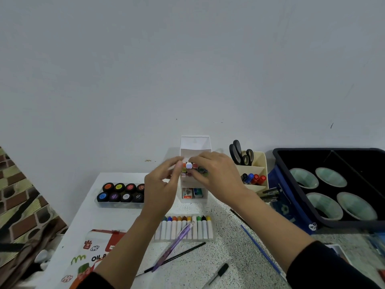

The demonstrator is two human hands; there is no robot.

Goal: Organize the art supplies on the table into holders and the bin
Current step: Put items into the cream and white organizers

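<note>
The right hand [216, 176] is curling its fingers over the markers [189, 166] and gripping them; they are standing upright in the upper compartment of the white holder [195, 144] at the far side of the desk [208, 257]. The left hand [161, 184] is meeting the bundle's left side, but its fingers are blurring, so its grip cannot be told. Oil pastels [185, 228] are lying in a row nearer the person, with the dark bin [279, 163] sitting at right.

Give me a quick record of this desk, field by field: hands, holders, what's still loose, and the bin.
left hand: at the markers, blurred, grip unclear
right hand: fingers curled round the markers
white holder: holds the markers, caps showing
cream holder: scissors, pens
paint pots: in a clear tray, left of white holder
loose on table: oil pastels, purple pen, black brush
bin: four cups
</note>
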